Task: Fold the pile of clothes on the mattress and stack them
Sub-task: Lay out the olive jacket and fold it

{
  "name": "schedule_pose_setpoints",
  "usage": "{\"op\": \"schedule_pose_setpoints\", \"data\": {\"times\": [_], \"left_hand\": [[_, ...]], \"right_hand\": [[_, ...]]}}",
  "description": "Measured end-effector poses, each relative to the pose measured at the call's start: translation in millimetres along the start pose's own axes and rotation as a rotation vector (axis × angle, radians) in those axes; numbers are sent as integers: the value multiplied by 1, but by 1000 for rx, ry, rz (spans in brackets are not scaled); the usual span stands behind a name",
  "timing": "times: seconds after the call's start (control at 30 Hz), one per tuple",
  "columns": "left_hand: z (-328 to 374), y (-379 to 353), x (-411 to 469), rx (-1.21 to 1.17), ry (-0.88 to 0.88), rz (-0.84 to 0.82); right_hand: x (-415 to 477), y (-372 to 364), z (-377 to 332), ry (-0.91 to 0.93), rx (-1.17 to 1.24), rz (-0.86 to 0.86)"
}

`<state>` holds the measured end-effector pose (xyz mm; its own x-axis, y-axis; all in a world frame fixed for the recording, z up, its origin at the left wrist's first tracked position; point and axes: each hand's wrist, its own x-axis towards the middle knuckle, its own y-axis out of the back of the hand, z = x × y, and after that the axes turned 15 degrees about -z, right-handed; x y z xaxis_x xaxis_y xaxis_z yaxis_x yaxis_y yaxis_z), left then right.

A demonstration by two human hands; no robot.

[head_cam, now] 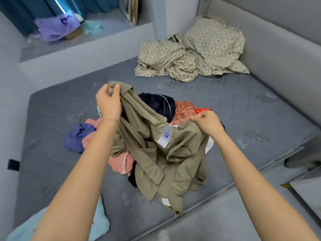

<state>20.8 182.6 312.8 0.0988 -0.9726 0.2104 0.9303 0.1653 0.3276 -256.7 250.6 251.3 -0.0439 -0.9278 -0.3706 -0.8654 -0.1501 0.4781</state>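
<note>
Barely begun, I judge — the left hand [108, 101] and right hand [206, 121] each pinch an edge of the olive garment [173, 153], lifted unfolded at frame centre over the jumbled pile [156, 105] on the mattress [243, 110], and no folded stack shows.

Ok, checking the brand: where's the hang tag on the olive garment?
In the head view, the hang tag dangles near centre against the olive garment, just below and left of the right hand.

Clothes pile [156, 108] mid-mattress [243, 110]; bedsheet heap [192, 54] behind it, at the far corner
</note>
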Motion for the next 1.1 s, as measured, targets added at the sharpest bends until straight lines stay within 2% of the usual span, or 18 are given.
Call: {"op": "schedule_pose_setpoints", "data": {"times": [0.23,0.33,0.5,0.7,1.1], "left_hand": [[88,57,-19,-35,-40,302],[132,81,-20,-103,-116,392],[184,130,-23,-127,-197,509],[209,182,-36,-80,-257,525],[268,220,-58,122,-343,643]], "right_hand": [[-65,88,-49,289,225,250],[-87,116,-87,433,231,311],[-108,146,-141,541,253,366],[-130,179,-174,698,290,437],[-173,211,-210,867,339,501]]}}
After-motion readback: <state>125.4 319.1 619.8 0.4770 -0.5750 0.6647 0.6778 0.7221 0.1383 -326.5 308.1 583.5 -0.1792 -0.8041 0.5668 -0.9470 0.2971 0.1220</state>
